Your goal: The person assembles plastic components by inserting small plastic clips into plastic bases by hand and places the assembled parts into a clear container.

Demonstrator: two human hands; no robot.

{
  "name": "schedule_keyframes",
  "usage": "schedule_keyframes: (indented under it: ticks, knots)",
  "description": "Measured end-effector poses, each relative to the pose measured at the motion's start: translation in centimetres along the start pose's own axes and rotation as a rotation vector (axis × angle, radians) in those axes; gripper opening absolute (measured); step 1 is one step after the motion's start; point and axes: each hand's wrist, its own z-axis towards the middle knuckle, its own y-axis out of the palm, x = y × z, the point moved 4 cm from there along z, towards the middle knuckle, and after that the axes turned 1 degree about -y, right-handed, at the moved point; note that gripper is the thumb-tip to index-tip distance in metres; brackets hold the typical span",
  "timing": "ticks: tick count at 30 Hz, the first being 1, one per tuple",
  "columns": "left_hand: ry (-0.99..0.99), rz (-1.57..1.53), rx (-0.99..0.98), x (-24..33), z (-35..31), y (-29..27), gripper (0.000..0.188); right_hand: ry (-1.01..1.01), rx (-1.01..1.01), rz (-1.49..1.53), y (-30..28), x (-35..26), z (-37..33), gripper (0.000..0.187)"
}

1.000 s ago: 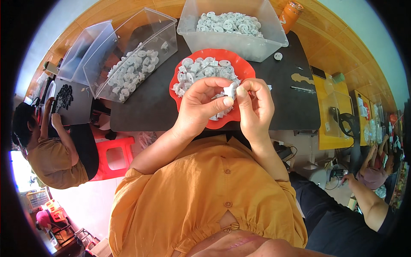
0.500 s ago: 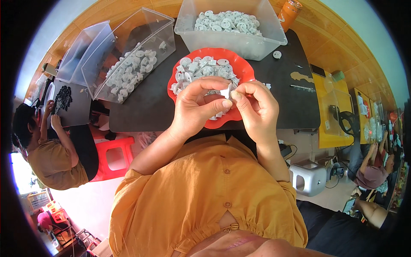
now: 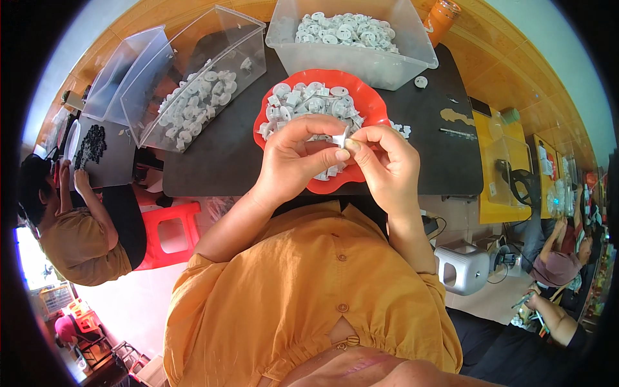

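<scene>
Between thumb and forefinger, my left hand (image 3: 293,155) pinches a small white plastic part (image 3: 340,139). From the other side my right hand (image 3: 385,158) is closed on the same part, thumb and fingertips pressed against it. Both hands are above the near side of a red scalloped bowl (image 3: 374,103), which is heaped with white plastic parts (image 3: 314,98), some round and some blocky. My fingers cover much of the held part, so its exact shape is hard to make out.
Behind the bowl stands a clear bin (image 3: 348,63) of similar parts. Another clear bin (image 3: 145,138) with such parts lies tilted at left. An orange can (image 3: 442,20) is at the back right. A co-worker (image 3: 77,238) sits at left beside a dark pile (image 3: 93,145).
My hands keep nearly the same place, with the white part turned slightly between the fingertips. The view has shifted a little. At left, the co-worker's hands have moved slightly.
</scene>
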Motion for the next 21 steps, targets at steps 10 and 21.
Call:
schedule_keyframes:
  ticks: [10,21]
  knots:
    - [-0.161,-0.149,0.023,0.1,0.0,-1.0,0.033,0.167,-0.036,0.108,0.8,1.0,0.5,0.012]
    - [-0.199,-0.005,0.070,0.5,0.4,-1.8,0.033,0.155,-0.099,-0.063,0.4,0.8,1.4,0.013]
